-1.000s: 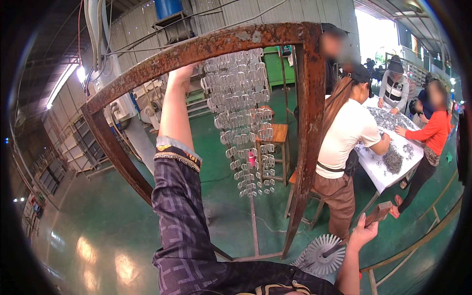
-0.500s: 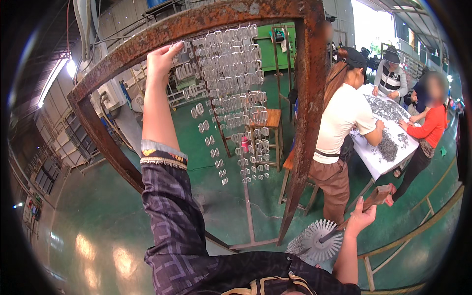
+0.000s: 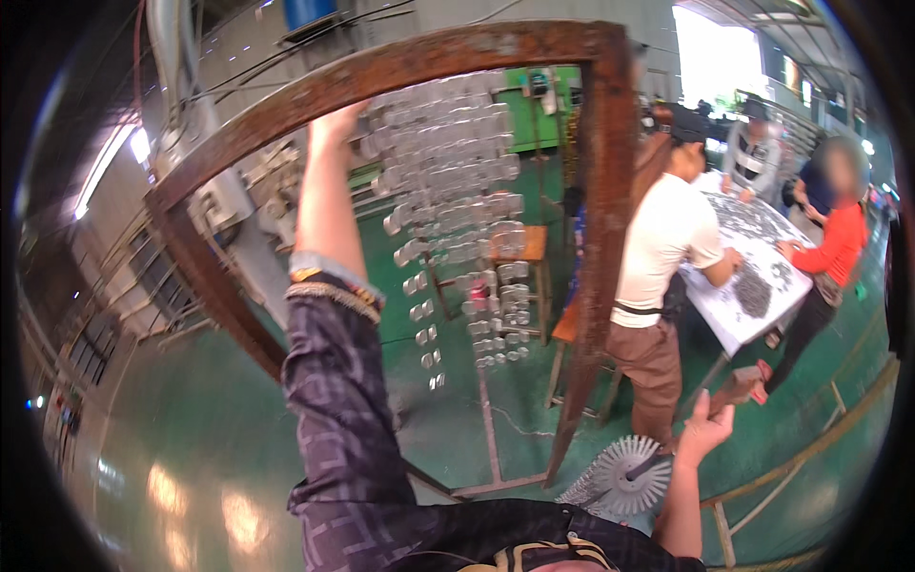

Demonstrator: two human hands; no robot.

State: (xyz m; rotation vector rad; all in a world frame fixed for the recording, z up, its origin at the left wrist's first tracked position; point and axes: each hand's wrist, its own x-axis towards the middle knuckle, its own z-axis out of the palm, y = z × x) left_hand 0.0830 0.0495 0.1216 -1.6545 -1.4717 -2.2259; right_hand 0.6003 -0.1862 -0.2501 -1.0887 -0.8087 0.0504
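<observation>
My left arm is raised to the top bar of a rusty metal frame (image 3: 419, 59). My left hand (image 3: 335, 124) is just under that bar, beside rows of hanging metal loops (image 3: 438, 153). Its fingers are partly hidden by the bar and blurred. Strings of these shiny loops hang inside the frame, tapering downward. Low on the right, my right hand (image 3: 703, 440) is closed round a brown bar (image 3: 739, 389). Next to that hand is a round, fan-like wheel of metal strips (image 3: 637, 475) with a dark rod at its centre; how it joins the brown bar is unclear.
A person in a white shirt (image 3: 667, 248) stands close beyond the frame's right post. Others work around a white table (image 3: 710, 310) strewn with small dark parts. Wooden stools (image 3: 526, 243) stand behind the frame. A curved rail (image 3: 820, 439) runs at the right.
The view has shifted, so frame and loops appear lower. The hanging loops now look blurred and turned. My left hand's fingers are less visible against the bar; my right hand still grips the brown bar.
</observation>
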